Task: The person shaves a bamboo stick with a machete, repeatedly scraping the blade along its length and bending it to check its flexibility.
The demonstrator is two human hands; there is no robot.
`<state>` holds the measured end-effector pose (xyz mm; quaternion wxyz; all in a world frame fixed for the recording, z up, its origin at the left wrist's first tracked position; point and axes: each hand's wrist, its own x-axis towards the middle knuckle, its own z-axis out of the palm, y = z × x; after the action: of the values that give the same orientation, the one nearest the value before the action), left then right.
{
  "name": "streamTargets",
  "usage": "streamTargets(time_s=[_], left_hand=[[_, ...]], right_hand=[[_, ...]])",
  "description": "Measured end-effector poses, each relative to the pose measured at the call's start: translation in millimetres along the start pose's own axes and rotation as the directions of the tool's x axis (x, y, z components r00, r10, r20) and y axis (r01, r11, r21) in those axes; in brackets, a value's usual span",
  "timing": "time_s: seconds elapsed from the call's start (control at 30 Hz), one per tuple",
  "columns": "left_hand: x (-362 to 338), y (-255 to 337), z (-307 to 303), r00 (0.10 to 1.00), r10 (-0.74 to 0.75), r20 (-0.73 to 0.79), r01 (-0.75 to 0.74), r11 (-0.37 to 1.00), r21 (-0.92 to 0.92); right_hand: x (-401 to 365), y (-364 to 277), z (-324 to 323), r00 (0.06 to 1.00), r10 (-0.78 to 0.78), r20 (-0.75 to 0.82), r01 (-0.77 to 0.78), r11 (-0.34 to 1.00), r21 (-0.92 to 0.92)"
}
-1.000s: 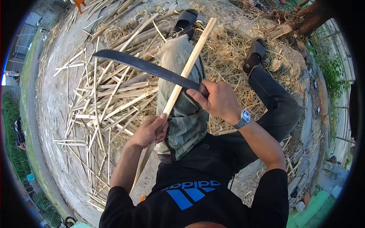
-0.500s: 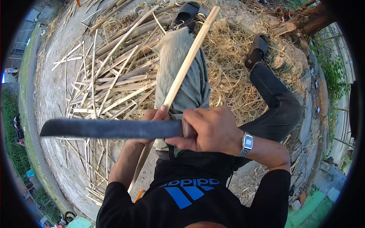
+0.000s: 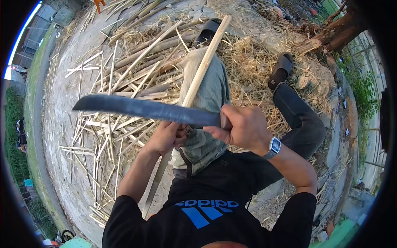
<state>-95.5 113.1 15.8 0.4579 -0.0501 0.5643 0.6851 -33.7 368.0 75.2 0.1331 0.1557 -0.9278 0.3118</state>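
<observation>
My right hand (image 3: pixel 248 129) is closed around the handle of a machete (image 3: pixel 153 109), whose long dark blade points left and crosses over my other hand. Behind that blade, my left hand (image 3: pixel 167 136) wraps around a pale bamboo strip (image 3: pixel 206 62); part of its fingers is hidden. The strip slants from beside my waist up across my thigh, which is covered by a grey-green cloth (image 3: pixel 206 91). Its far end reaches past my knee, near a dark shoe. Blade and strip overlap in this view just above my left hand.
Split bamboo strips and poles (image 3: pixel 136 78) lie piled on the concrete to the left. Curled shavings (image 3: pixel 248 62) cover the ground around my feet. A tree trunk (image 3: pixel 341 29) stands at the upper right, and an orange object (image 3: pixel 100 5) shows at the top left.
The machete has moved right and slightly up, its tip now tilted higher. My right hand has shifted right with it. The strip's far end sits a little lower and further left in view.
</observation>
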Motion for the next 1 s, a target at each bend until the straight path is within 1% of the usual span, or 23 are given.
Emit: streamTargets(time_s=[0.03,0.07,0.1,0.17,0.23,0.27,0.3,0.37,0.4,0.47,0.5,0.57,0.6,0.63,0.67,0.7,0.73,0.77,0.8,0.83,0.9,0.97,1.0], left_hand=[[1,-3,-1,1.000,-0.007,-0.027,0.009,0.998,0.061],[0,-4,1,0.993,0.115,-0.028,-0.107,0.976,0.190],[6,-4,2,0.983,0.156,-0.100,-0.124,0.954,0.271],[-1,4,7,0.994,0.066,-0.083,-0.047,0.975,0.219],[-1,-5,10,0.976,0.185,-0.116,-0.131,0.921,0.366],[-15,6,15,0.995,0.059,-0.077,-0.040,0.974,0.221],[-19,0,16,0.993,0.097,-0.071,-0.069,0.940,0.333],[-15,7,33,0.986,0.139,-0.088,-0.101,0.933,0.344],[-9,8,32,0.981,0.163,-0.107,-0.120,0.937,0.328],[-8,-3,31,0.979,0.170,-0.109,-0.104,0.890,0.444],[-7,-3,31,0.980,0.162,-0.112,-0.097,0.891,0.444],[-9,-3,30,0.981,0.184,-0.054,-0.155,0.924,0.349],[-10,-4,25,0.810,0.551,0.201,-0.477,0.420,0.772],[-8,-4,25,0.966,0.258,0.022,-0.250,0.909,0.334],[-11,-1,26,0.956,0.290,0.031,-0.280,0.883,0.376],[-14,1,26,0.946,0.321,0.043,-0.309,0.854,0.418],[-19,6,28,0.976,0.214,-0.034,-0.188,0.912,0.364],[-25,7,30,0.991,0.089,-0.100,-0.056,0.954,0.296],[-21,8,28,0.998,0.049,-0.046,-0.038,0.977,0.209],[-20,5,29,0.997,0.062,-0.041,-0.052,0.976,0.210],[-17,0,30,0.991,0.096,-0.089,-0.070,0.963,0.259],[-15,-2,27,0.991,0.084,-0.103,-0.052,0.958,0.281],[-14,3,26,0.992,0.086,-0.097,-0.058,0.964,0.260]], right_hand=[[-1,-12,0,1.000,-0.003,0.007,0.003,1.000,0.012],[0,-22,-3,0.998,-0.066,0.023,0.067,0.997,-0.026],[1,-31,-8,0.990,-0.133,0.047,0.136,0.989,-0.062],[2,-34,-14,0.981,-0.170,0.090,0.175,0.983,-0.051],[2,-10,-14,0.977,-0.208,0.049,0.205,0.977,0.049],[11,32,-13,0.988,0.111,0.109,-0.102,0.991,-0.086],[19,73,-14,0.899,0.420,0.127,-0.383,0.892,-0.240],[18,88,-19,0.941,0.334,0.058,-0.302,0.905,-0.300],[28,84,-21,0.951,0.302,0.070,-0.268,0.914,-0.305],[14,47,-21,0.978,0.205,0.034,-0.194,0.961,-0.198],[10,31,-19,0.977,0.209,0.037,-0.198,0.961,-0.193],[3,5,-13,0.999,-0.028,0.026,0.029,0.999,-0.046],[-1,-1,-13,0.999,-0.025,0.032,0.026,0.999,-0.039],[-2,-5,-12,0.993,-0.115,0.034,0.117,0.990,-0.074],[-1,-6,-12,0.978,-0.203,0.039,0.206,0.972,-0.110],[-4,17,-5,0.987,-0.147,0.061,0.154,0.978,-0.142],[-4,54,0,0.993,-0.088,0.079,0.101,0.979,-0.176],[8,93,-3,0.990,0.131,0.049,-0.116,0.964,-0.241],[22,105,-10,0.939,0.343,0.002,-0.326,0.896,-0.302],[21,106,-15,0.942,0.335,-0.006,-0.320,0.895,-0.310],[21,97,-19,0.939,0.324,-0.115,-0.340,0.927,-0.161],[8,57,-17,0.993,0.116,-0.036,-0.120,0.984,-0.130],[6,34,-15,0.999,0.022,-0.026,-0.025,0.995,-0.093]])
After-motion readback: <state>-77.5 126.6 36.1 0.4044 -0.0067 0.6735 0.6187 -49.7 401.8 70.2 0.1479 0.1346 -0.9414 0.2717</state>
